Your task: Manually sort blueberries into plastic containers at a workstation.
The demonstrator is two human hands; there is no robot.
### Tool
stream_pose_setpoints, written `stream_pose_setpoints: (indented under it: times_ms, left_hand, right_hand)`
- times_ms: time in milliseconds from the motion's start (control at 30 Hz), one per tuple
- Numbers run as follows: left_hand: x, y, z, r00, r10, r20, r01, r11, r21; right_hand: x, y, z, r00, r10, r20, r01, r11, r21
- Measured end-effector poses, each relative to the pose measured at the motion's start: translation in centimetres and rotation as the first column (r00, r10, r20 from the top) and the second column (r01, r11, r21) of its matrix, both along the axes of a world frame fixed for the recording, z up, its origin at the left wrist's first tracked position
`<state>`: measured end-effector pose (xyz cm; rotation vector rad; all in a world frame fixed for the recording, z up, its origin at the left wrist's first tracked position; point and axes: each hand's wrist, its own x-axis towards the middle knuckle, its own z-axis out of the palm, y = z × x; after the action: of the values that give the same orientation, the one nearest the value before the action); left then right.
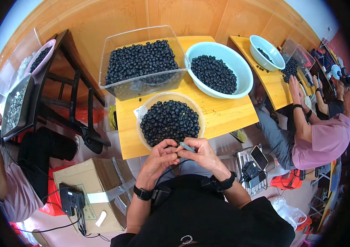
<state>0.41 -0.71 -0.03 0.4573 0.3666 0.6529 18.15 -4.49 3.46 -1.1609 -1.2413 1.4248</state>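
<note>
Pinching what seems a grey tool (pixel 187 147) between both hands (pixel 181 153).

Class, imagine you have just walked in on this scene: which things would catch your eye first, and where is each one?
First come the heaps of small black round pieces: a clear square tub at the back of the yellow table, a pale blue basin to its right, and a round clear bowl nearest the person. Just below that bowl, the left hand and right hand meet, the right holding a thin light-coloured tool.

A cardboard box (pixel 88 181) sits beside a phone (pixel 259 157).
</note>
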Motion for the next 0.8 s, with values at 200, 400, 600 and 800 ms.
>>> stream_pose_setpoints:
  times_ms: [200,400,600,800]
  left_hand:
    - [0.0,-0.1,-0.1,0.999,0.001,0.037,-0.001,1.000,-0.009]
    - [0.2,0.0,0.6,0.970,0.118,-0.214,-0.107,0.992,0.063]
    - [-1.8,0.8,0.1,0.811,0.419,-0.408,-0.323,0.903,0.284]
    - [-2.1,0.8,-0.5,0.740,0.507,-0.442,-0.366,0.855,0.368]
  right_hand:
    - [-0.2,-0.1,1.6,0.992,0.011,0.123,-0.026,0.992,0.125]
    - [2.3,0.9,0.1,0.944,-0.082,0.321,0.059,0.995,0.080]
    - [10.7,8.0,1.6,0.788,-0.508,0.348,0.372,0.843,0.387]
    - [10.6,8.9,3.7,0.808,-0.572,0.141,0.463,0.765,0.448]
